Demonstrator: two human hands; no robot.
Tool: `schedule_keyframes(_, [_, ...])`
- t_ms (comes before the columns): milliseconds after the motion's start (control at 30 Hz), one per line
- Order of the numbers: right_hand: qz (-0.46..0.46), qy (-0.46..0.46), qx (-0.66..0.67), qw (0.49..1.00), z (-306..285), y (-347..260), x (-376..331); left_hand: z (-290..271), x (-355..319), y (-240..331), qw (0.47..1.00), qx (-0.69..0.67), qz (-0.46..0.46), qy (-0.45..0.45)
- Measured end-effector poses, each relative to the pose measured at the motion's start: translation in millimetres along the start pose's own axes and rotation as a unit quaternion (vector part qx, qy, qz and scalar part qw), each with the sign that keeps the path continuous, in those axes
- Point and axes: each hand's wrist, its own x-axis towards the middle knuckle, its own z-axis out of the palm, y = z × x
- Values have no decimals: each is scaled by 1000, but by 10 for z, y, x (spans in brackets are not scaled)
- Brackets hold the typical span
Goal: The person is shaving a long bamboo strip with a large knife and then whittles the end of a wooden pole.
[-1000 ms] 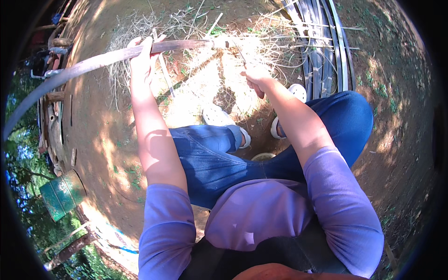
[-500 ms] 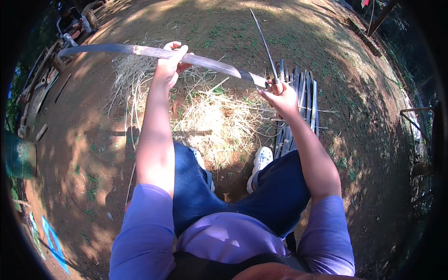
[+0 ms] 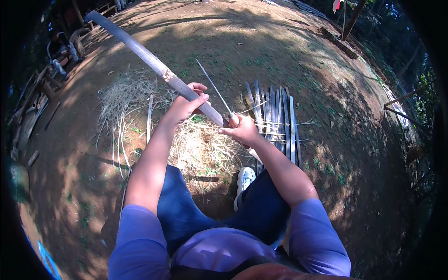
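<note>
A long, flat bamboo strip (image 3: 140, 50) slants from the upper left down to between my hands, with a node partway along it. My left hand (image 3: 187, 106) is closed round the strip near its lower part, thumb on top. My right hand (image 3: 243, 130) grips the wooden handle of a knife (image 3: 213, 85), whose narrow blade points up and to the left. The fingers of that hand also meet the lower end of the strip. Whether the strip runs on beneath the right hand is hidden.
Pale shavings (image 3: 203, 156) lie heaped between my feet, with a second pile (image 3: 123, 95) to the left. Several split strips (image 3: 282, 114) lie side by side at the right. A person (image 3: 63, 53) sits at the far left near stacked wood. Bare earth surrounds me.
The bamboo strip has swung from nearly level to a steep slant, its far end rising. Both hands have come closer together and lower, and the knife leans further left. My view has shifted.
</note>
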Motion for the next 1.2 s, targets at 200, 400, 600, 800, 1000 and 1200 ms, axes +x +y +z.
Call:
schedule_keyframes(200, [22, 21, 5, 1000, 0, 491, 321, -226, 34, -541, 941, 306, -141, -28])
schedule_keyframes(400, [140, 71, 54, 986, -437, 728, 450, -489, -86, -775, 799, 508, -138, -290])
schedule_keyframes(600, [226, 151, 54, 961, -1190, 1385, 428, -463, -366, -499, 848, 477, -59, -222])
schedule_keyframes(800, [338, 271, 45, 900, -1833, 1901, -167, -274, -568, -353, 835, 493, -45, -239])
schedule_keyframes(1000, [312, 353, 179, 864, -2067, 2238, -621, -121, -558, -230, 838, 481, -44, -252])
schedule_keyframes(1200, [316, 396, 251, 825, -2210, 2480, -871, 34, -557, -208, 851, 463, -15, -248])
